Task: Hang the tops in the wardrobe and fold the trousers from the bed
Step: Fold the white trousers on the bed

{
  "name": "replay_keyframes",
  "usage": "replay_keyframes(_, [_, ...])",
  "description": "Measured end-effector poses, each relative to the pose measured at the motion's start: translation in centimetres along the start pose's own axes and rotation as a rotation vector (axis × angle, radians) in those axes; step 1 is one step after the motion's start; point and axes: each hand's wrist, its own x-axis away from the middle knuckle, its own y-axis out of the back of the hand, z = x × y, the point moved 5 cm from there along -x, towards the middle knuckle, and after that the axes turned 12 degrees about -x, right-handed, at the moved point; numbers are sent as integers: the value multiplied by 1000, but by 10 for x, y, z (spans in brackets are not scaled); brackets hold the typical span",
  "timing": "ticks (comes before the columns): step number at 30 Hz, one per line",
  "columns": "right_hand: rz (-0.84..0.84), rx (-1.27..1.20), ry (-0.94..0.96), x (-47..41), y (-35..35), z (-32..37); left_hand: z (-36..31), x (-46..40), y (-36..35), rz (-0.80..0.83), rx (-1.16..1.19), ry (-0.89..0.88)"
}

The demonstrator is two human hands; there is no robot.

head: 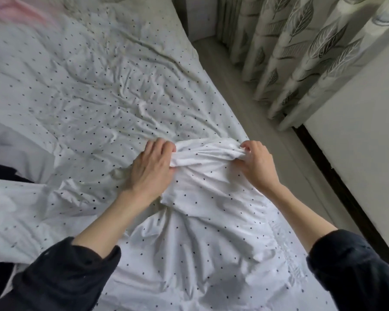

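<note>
Head view: a white dotted garment (202,176) is shown bunched on the bed (88,86) near its right edge, its gathered upper edge pinched between the left hand (152,169) and the right hand (255,163), fingers curled into the cloth

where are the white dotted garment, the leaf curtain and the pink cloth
white dotted garment (202,153): head view, bunched edge between the hands
leaf-print curtain (301,52): head view, a middle fold
pink cloth (20,10): head view, blurred patch at top left

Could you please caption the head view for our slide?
Both hands, left and right, grip a bunched white dotted garment on the dotted bed sheet.
</note>
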Motion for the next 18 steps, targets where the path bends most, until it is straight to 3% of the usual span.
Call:
replay_keyframes(2, [245, 74, -76, 1, -10, -5, -7, 19, -40, 650, 45, -96])
replay_keyframes(3, [347, 40, -93, 3, -16, -6, -8, 31, -52, 889, 79, -134])
replay_keyframes(4, [404, -17, -110, 5, -20, -5, -9, 38, -59, 970, 120, -159])
replay_keyframes(5, [417, -59, -139, 7, -23, -4, -8, 37, -61, 920, 175, -149])
replay_keyframes(9, [292, 47, -135, -5, -37, -5, 30, 3, -55, 377, 274, 141])
replay_keyframes(10, [255, 32, -158, -12, -40, -5, 40, -4, -58, 361, 246, 149])
replay_keyframes(12, [282, 2, -285, -24, -46, -8, 52, -5, -78, 612, 241, 143])
replay_keyframes(14, [398, 157, -362, -37, -56, -11, 56, 7, -97, 916, 263, 172])
replay_keyframes(15, [427, 222, -360, -44, -60, -11, 58, 12, -101, 978, 286, 177])
replay_keyframes(18, [341, 150, -306, -59, -61, 0, 73, 7, -90, 815, 346, 242])
